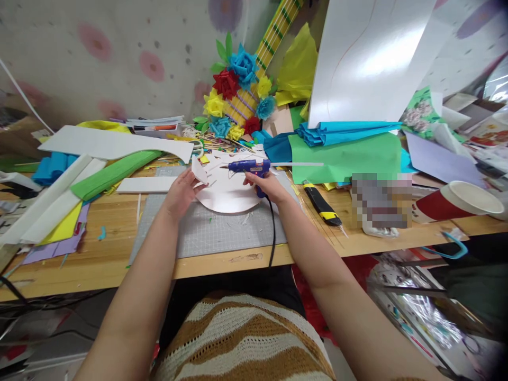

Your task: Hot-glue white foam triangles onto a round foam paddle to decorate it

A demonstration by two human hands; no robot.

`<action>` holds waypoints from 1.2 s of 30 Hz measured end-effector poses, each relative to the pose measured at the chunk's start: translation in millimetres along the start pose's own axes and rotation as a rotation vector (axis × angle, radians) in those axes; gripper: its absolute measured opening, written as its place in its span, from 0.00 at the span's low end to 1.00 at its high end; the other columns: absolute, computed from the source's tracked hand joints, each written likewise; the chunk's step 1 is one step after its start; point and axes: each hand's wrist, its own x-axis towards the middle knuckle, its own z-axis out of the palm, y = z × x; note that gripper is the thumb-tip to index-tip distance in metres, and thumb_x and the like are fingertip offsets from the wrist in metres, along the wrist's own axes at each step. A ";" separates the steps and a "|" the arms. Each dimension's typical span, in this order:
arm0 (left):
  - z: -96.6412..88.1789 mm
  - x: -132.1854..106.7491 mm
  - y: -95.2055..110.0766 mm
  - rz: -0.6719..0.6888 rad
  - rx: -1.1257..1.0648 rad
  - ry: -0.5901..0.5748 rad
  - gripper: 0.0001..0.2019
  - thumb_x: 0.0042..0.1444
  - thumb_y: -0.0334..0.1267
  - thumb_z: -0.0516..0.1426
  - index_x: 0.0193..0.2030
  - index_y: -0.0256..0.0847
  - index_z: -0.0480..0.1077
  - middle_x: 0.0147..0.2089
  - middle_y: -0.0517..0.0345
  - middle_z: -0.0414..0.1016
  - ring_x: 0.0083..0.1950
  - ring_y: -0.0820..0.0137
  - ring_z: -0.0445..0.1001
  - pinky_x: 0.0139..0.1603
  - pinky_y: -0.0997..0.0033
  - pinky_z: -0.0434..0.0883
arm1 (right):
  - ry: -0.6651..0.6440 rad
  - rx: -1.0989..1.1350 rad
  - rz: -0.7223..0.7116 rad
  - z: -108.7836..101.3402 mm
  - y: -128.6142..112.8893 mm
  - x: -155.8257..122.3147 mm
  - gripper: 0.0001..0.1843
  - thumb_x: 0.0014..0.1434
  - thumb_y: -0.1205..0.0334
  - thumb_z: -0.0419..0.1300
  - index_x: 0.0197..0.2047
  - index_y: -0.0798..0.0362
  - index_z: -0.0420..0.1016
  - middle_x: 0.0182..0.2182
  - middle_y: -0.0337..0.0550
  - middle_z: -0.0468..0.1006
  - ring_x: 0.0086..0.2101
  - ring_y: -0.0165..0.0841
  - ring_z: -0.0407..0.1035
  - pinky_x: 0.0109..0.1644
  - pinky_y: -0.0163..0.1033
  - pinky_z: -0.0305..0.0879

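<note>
Right hand (268, 186) closed around the handle of a blue glue gun (248, 168), nozzle pointing left toward a white cut-out piece (199, 171). Left hand (181, 191) holds that cut-out piece upright by its lower edge, fingers pinched on it, just left of the nozzle. Both sit over a white round foam board (228, 198) lying flat on a grey cutting mat (214, 230), middle of the wooden table (99, 259). Black cord (273, 233) runs from the gun toward the near table edge. Right of the mat: a yellow-black utility knife (322, 205), then a red paper cup (456, 201) on its side, far right. Green paper sheet (345, 156) behind the knife. Paper flowers (234, 95) at the far side, against the wall. White foam strips (51, 196) on the left.
</note>
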 end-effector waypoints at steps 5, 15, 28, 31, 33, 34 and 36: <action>-8.4 -2.6 25.4 0.147 0.784 -0.202 0.33 0.41 0.55 0.66 0.55 0.46 0.73 0.55 0.51 0.71 0.56 0.57 0.68 0.59 0.54 0.66 | 0.238 0.178 -0.002 -11.3 8.5 12.1 0.25 0.43 0.36 0.66 0.25 0.51 0.71 0.27 0.41 0.77 0.24 0.26 0.65 0.21 0.31 0.57; -8.5 7.2 34.0 0.116 1.429 -0.523 0.42 0.44 0.51 0.63 0.65 0.37 0.60 0.54 0.46 0.70 0.59 0.51 0.62 0.60 0.52 0.63 | 0.335 0.403 0.029 -17.3 17.3 21.4 0.23 0.44 0.40 0.69 0.25 0.52 0.70 0.22 0.37 0.76 0.18 0.22 0.60 0.17 0.31 0.55; -19.4 6.8 24.1 0.122 1.489 -0.449 0.42 0.44 0.51 0.63 0.66 0.41 0.58 0.55 0.48 0.71 0.59 0.52 0.62 0.59 0.53 0.63 | 0.326 0.349 0.039 -17.5 19.9 21.7 0.24 0.46 0.38 0.66 0.23 0.52 0.70 0.20 0.37 0.75 0.16 0.21 0.58 0.17 0.30 0.56; -19.7 6.6 23.8 0.116 1.487 -0.449 0.42 0.45 0.52 0.63 0.66 0.41 0.57 0.56 0.48 0.71 0.59 0.52 0.62 0.60 0.53 0.62 | 0.322 0.339 0.036 -17.3 19.5 21.7 0.25 0.45 0.37 0.66 0.23 0.52 0.70 0.21 0.38 0.75 0.16 0.22 0.58 0.17 0.30 0.56; -19.0 6.1 24.6 0.108 1.493 -0.457 0.43 0.45 0.51 0.63 0.67 0.40 0.57 0.57 0.48 0.71 0.60 0.53 0.62 0.60 0.54 0.62 | 0.316 0.353 0.030 -16.8 18.8 21.4 0.25 0.44 0.37 0.67 0.23 0.52 0.70 0.22 0.38 0.76 0.16 0.21 0.58 0.17 0.30 0.55; -18.5 5.9 25.1 0.106 1.497 -0.460 0.43 0.45 0.51 0.63 0.67 0.39 0.57 0.57 0.48 0.71 0.60 0.53 0.62 0.60 0.55 0.62 | 0.315 0.361 0.029 -16.5 18.2 21.2 0.25 0.43 0.37 0.67 0.23 0.52 0.70 0.22 0.38 0.76 0.16 0.21 0.58 0.17 0.30 0.55; -17.8 5.5 25.7 0.106 1.503 -0.464 0.43 0.45 0.50 0.63 0.67 0.38 0.57 0.57 0.47 0.70 0.60 0.53 0.62 0.61 0.55 0.62 | 0.321 0.364 0.032 -15.6 16.8 20.5 0.25 0.43 0.38 0.68 0.24 0.52 0.70 0.23 0.38 0.76 0.17 0.21 0.59 0.17 0.30 0.56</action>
